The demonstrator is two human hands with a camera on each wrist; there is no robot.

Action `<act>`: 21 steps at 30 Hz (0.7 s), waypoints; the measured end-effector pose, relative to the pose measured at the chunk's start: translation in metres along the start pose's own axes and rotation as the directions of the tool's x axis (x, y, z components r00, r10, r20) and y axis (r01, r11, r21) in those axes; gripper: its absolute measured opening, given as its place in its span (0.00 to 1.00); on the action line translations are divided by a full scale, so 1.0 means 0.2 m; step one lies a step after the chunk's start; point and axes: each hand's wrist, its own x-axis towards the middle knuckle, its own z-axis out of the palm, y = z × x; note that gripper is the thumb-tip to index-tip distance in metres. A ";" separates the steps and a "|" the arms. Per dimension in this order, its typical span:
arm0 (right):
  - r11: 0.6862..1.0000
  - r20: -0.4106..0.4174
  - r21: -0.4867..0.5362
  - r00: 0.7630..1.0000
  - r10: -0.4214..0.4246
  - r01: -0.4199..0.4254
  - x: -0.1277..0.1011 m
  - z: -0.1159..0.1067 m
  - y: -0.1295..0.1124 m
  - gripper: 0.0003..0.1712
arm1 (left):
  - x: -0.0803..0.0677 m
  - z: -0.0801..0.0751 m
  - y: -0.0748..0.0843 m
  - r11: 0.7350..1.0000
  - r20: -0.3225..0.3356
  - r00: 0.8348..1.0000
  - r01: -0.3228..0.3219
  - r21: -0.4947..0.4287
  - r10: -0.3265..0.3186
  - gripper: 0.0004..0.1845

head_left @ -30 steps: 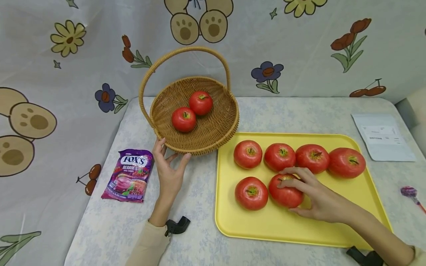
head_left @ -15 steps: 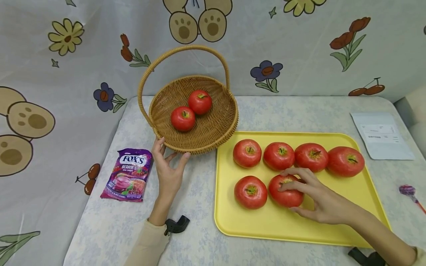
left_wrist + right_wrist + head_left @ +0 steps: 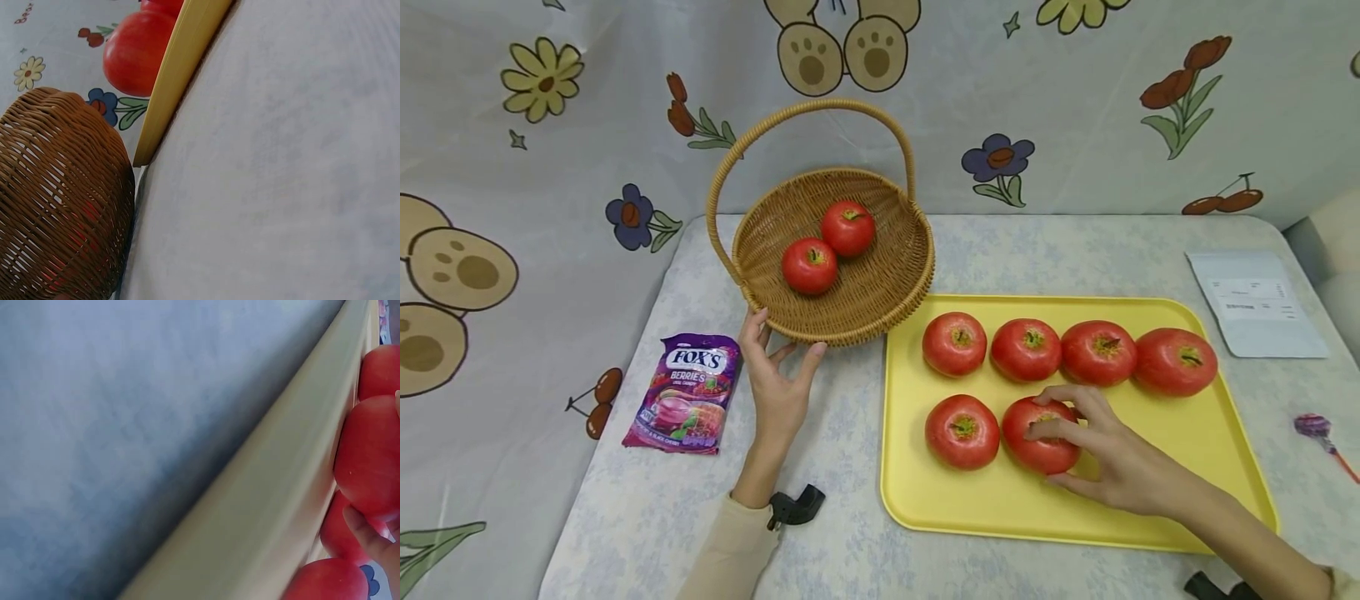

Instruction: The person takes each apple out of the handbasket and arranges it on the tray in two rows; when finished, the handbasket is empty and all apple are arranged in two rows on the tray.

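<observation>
I hold my right hand (image 3: 1101, 462) curled over the front-row tomato (image 3: 1037, 437) on the yellow tray (image 3: 1217, 467), fingers across its top and thumb at its near side, so the grip encloses the fruit without lifting it. This tomato sits second from the tray's left edge, touching or almost touching its left neighbour (image 3: 962, 431), with four more tomatoes in the row behind. I judge it moderately heavy, smooth-skinned and soft enough to bruise, so contact belongs on the broad shoulders and not on the stem scar. My left hand (image 3: 775, 385) rests on the tabletop with fingers spread against the near rim of the wicker basket (image 3: 880, 312), steadying it. Two tomatoes (image 3: 809, 265) lie in the basket's left half; its right half is free. The basket almost touches the tray's far-left corner, and its arched handle (image 3: 808, 112) spans overhead. A candy bag (image 3: 685, 392) lies near the tabletop's left edge.
</observation>
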 end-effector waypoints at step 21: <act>0.999 -0.004 0.045 1.000 -0.005 0.006 0.05 -0.06 -0.05 0.27 | 0.00 0.00 -0.03 1.000 -0.013 1.000 -0.008 -0.021 0.008 0.41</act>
